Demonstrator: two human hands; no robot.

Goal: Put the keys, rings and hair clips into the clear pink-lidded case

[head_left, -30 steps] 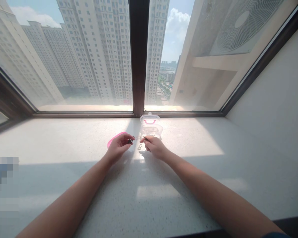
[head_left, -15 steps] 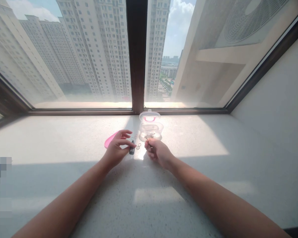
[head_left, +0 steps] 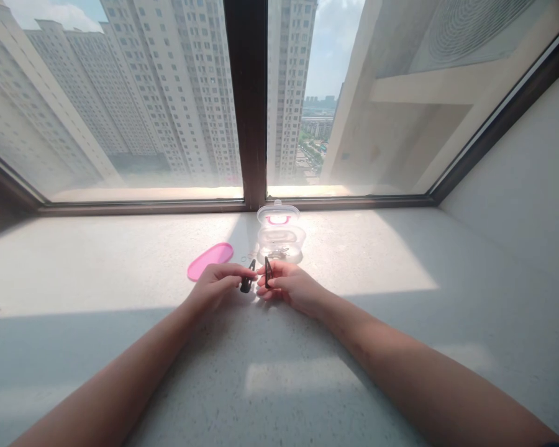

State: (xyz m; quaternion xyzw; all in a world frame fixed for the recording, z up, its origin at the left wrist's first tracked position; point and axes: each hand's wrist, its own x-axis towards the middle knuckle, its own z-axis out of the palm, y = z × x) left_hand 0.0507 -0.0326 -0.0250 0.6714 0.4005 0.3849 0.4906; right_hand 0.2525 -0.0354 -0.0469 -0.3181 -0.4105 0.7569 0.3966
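Between its thumb and fingers, my left hand [head_left: 218, 280] pinches a black snap hair clip [head_left: 246, 284]. Just to the right, my right hand [head_left: 289, 283] grips another black hair clip [head_left: 268, 273], which stands upright by the fingertips. The two hands are close together. Behind them is a clear plastic box [head_left: 282, 239] with its lid [head_left: 278, 215] tipped open toward the window; small metallic pieces show inside. A few tiny rings [head_left: 245, 258] lie on the sill, partly hidden by the hands.
A pink oval tray [head_left: 198, 268] lies left of the box, behind my left hand. The pale speckled sill [head_left: 279, 379] runs up to the dark window frame [head_left: 255, 155]. A white wall [head_left: 522, 186] rises at the right.
My right hand has let go of the small metallic thing it held and now has a black clip. My left hand has turned its clip, and the pink tray shows more fully.
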